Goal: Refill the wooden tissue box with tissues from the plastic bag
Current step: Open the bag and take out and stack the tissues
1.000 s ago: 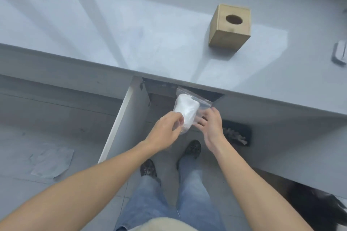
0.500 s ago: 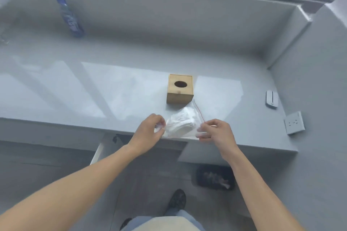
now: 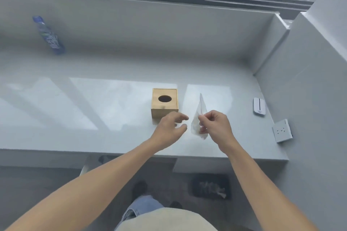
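While R hand (image 3: 214,125) pinches plastic bag (image 3: 199,118); bottle (image 3: 49,36) label unreadable.

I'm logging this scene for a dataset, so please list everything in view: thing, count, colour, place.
wooden tissue box: one, light wood, dark round hole on top, mid counter.
plastic bag: one, clear with white tissues inside, held right of the box.
counter: one, grey, below the window.
bottle: one, blue label, far left by the wall.
small white device: one, right end of counter.
wall socket: one, white, right wall.
bin: one, black, on the floor under the counter.
left hand: fingers relaxed, holds nothing, near the box.
right hand: pinches the bag.
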